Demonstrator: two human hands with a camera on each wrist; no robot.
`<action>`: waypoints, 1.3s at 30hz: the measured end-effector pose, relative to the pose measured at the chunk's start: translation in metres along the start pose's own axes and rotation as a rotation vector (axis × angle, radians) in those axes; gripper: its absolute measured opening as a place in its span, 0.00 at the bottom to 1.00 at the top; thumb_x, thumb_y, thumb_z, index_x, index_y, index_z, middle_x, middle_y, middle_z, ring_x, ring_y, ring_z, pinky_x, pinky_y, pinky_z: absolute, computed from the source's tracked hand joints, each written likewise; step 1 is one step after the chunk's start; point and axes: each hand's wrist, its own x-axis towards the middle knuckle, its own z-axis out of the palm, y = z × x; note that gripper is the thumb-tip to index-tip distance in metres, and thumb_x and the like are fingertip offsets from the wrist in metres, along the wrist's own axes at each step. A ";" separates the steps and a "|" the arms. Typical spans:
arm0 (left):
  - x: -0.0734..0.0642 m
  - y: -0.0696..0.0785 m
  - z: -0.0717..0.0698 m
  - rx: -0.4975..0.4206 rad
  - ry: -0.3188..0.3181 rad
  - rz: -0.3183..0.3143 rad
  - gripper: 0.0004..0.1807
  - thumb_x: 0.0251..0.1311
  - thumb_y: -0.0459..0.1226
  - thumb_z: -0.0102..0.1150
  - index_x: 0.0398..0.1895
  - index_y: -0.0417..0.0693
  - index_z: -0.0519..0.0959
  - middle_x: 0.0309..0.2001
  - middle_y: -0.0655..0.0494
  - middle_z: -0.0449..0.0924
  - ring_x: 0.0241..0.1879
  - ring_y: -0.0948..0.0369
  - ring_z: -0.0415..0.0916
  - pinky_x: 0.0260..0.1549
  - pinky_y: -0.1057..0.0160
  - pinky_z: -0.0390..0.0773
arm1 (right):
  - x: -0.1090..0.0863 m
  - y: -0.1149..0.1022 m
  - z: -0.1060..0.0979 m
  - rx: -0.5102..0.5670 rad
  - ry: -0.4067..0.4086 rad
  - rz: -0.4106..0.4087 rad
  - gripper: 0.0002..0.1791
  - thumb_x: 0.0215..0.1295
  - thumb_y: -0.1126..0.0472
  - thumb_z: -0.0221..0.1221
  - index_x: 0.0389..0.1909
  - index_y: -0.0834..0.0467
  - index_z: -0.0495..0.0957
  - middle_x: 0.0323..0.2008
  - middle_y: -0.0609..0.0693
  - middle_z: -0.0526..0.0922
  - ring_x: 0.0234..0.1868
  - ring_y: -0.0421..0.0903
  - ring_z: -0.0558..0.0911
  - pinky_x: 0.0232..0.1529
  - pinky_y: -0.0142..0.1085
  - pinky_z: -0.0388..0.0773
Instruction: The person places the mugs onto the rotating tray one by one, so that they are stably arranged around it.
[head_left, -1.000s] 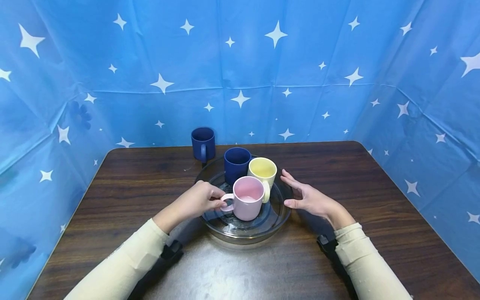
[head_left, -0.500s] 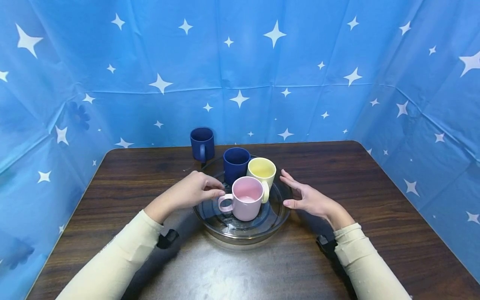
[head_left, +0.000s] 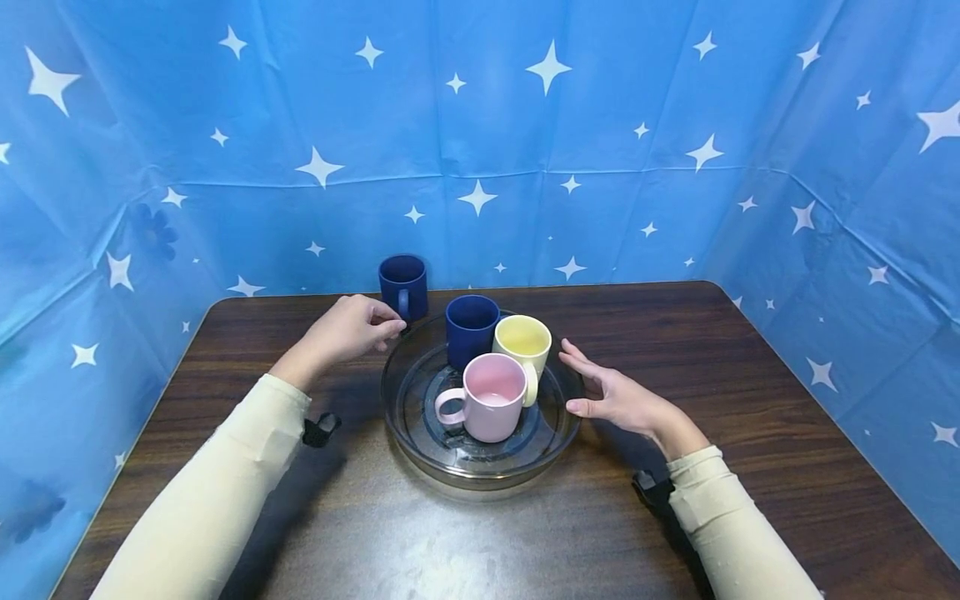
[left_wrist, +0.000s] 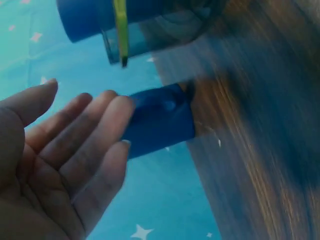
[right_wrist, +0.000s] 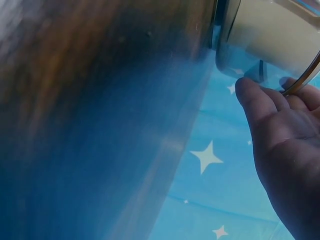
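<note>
While above the wood-grain tabletop, left hand loose-fingered, right hand spread, starry blue cloth behind.

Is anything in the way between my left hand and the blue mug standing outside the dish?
No, nothing visible stands between your left hand and that blue mug. The see-through dish sits beside the path. Whether you're touching the mug, I can't tell.

No legible text, label, brand name, number or sign in any camera view.
</note>
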 end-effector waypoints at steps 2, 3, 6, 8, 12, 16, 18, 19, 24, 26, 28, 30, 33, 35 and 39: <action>0.005 -0.004 -0.002 0.013 -0.010 -0.047 0.16 0.75 0.43 0.55 0.49 0.40 0.86 0.38 0.47 0.88 0.35 0.52 0.87 0.34 0.54 0.82 | 0.000 0.000 -0.001 0.006 0.001 0.004 0.49 0.70 0.43 0.63 0.81 0.58 0.49 0.82 0.50 0.37 0.80 0.59 0.41 0.72 0.65 0.50; 0.008 -0.005 -0.002 0.019 -0.017 -0.067 0.17 0.76 0.43 0.54 0.50 0.40 0.86 0.39 0.46 0.88 0.36 0.51 0.87 0.35 0.53 0.82 | 0.000 0.000 -0.001 0.009 0.002 0.008 0.49 0.70 0.44 0.63 0.81 0.57 0.49 0.82 0.50 0.36 0.80 0.59 0.41 0.72 0.66 0.50; 0.017 -0.008 -0.002 0.040 -0.029 -0.117 0.19 0.76 0.45 0.53 0.52 0.38 0.84 0.41 0.43 0.87 0.38 0.49 0.87 0.36 0.52 0.82 | -0.001 0.001 -0.002 0.012 0.004 0.014 0.48 0.70 0.44 0.63 0.81 0.56 0.49 0.82 0.49 0.36 0.80 0.59 0.41 0.71 0.66 0.51; 0.022 -0.008 -0.001 0.056 -0.026 -0.140 0.20 0.76 0.46 0.53 0.51 0.38 0.84 0.38 0.43 0.87 0.36 0.50 0.86 0.35 0.53 0.80 | -0.002 0.001 -0.003 0.016 0.005 0.020 0.48 0.70 0.44 0.63 0.81 0.55 0.49 0.82 0.48 0.36 0.80 0.58 0.41 0.72 0.66 0.50; 0.033 -0.009 0.001 0.100 -0.012 -0.201 0.22 0.75 0.49 0.53 0.46 0.40 0.86 0.30 0.47 0.83 0.28 0.53 0.79 0.27 0.57 0.74 | -0.002 0.001 -0.004 0.005 0.000 0.021 0.49 0.70 0.43 0.62 0.81 0.56 0.48 0.82 0.48 0.36 0.80 0.58 0.41 0.72 0.65 0.50; 0.044 -0.010 0.004 0.155 -0.012 -0.244 0.23 0.74 0.51 0.53 0.33 0.43 0.86 0.22 0.53 0.77 0.24 0.55 0.74 0.21 0.59 0.70 | 0.000 0.001 -0.005 0.004 -0.004 0.023 0.49 0.71 0.44 0.62 0.81 0.57 0.48 0.82 0.48 0.36 0.81 0.58 0.41 0.73 0.64 0.48; 0.049 -0.010 0.006 0.161 -0.021 -0.254 0.25 0.74 0.52 0.54 0.26 0.45 0.84 0.19 0.54 0.76 0.22 0.56 0.74 0.20 0.59 0.70 | 0.000 0.001 -0.006 0.005 -0.005 0.024 0.49 0.71 0.44 0.62 0.81 0.58 0.48 0.82 0.48 0.36 0.81 0.58 0.40 0.73 0.65 0.48; 0.052 -0.009 0.007 0.162 -0.025 -0.258 0.26 0.74 0.53 0.54 0.22 0.45 0.83 0.18 0.55 0.75 0.22 0.56 0.73 0.20 0.60 0.69 | 0.000 0.001 -0.006 0.007 -0.006 0.022 0.49 0.71 0.44 0.62 0.81 0.58 0.48 0.82 0.48 0.36 0.81 0.58 0.40 0.73 0.65 0.47; 0.062 -0.007 0.012 0.123 -0.012 -0.307 0.27 0.71 0.54 0.58 0.21 0.43 0.81 0.18 0.54 0.75 0.22 0.56 0.74 0.21 0.59 0.70 | 0.001 0.002 -0.006 0.013 -0.011 0.023 0.49 0.70 0.44 0.62 0.81 0.57 0.48 0.82 0.49 0.36 0.81 0.58 0.40 0.72 0.66 0.47; 0.064 -0.008 0.014 0.095 -0.002 -0.328 0.27 0.70 0.54 0.59 0.23 0.40 0.81 0.18 0.53 0.75 0.22 0.55 0.74 0.21 0.59 0.71 | 0.000 0.002 -0.006 0.010 -0.014 0.025 0.49 0.70 0.44 0.62 0.81 0.57 0.48 0.82 0.50 0.36 0.81 0.59 0.40 0.73 0.65 0.48; 0.066 -0.009 0.016 0.064 0.002 -0.345 0.26 0.70 0.54 0.59 0.27 0.39 0.81 0.19 0.53 0.76 0.24 0.54 0.76 0.23 0.59 0.71 | 0.001 0.002 -0.005 0.012 -0.015 0.026 0.48 0.70 0.45 0.63 0.81 0.56 0.49 0.82 0.50 0.36 0.81 0.59 0.40 0.73 0.65 0.48; 0.068 -0.013 0.019 0.030 0.007 -0.360 0.26 0.71 0.53 0.59 0.28 0.38 0.81 0.20 0.51 0.78 0.25 0.53 0.79 0.23 0.59 0.72 | 0.001 0.002 -0.004 0.015 -0.018 0.027 0.47 0.71 0.47 0.63 0.81 0.56 0.48 0.82 0.49 0.36 0.81 0.59 0.40 0.73 0.64 0.48; 0.070 -0.019 0.023 -0.068 0.034 -0.377 0.23 0.72 0.50 0.59 0.31 0.37 0.81 0.25 0.49 0.83 0.29 0.52 0.84 0.26 0.60 0.78 | 0.002 0.001 -0.003 0.028 -0.020 0.030 0.45 0.72 0.51 0.62 0.81 0.56 0.48 0.82 0.48 0.36 0.81 0.58 0.40 0.74 0.63 0.48; 0.071 -0.022 0.027 -0.167 0.059 -0.384 0.21 0.73 0.46 0.59 0.31 0.35 0.80 0.29 0.46 0.84 0.30 0.54 0.86 0.28 0.60 0.82 | 0.002 0.001 -0.003 0.033 -0.022 0.031 0.45 0.73 0.53 0.62 0.81 0.56 0.48 0.82 0.48 0.36 0.81 0.58 0.40 0.74 0.63 0.48; 0.074 -0.027 0.035 -0.355 0.103 -0.383 0.18 0.74 0.40 0.57 0.29 0.34 0.76 0.37 0.39 0.86 0.31 0.55 0.88 0.30 0.62 0.86 | 0.002 -0.001 -0.004 0.034 -0.020 0.028 0.45 0.73 0.51 0.62 0.81 0.56 0.48 0.82 0.49 0.36 0.81 0.58 0.40 0.74 0.63 0.47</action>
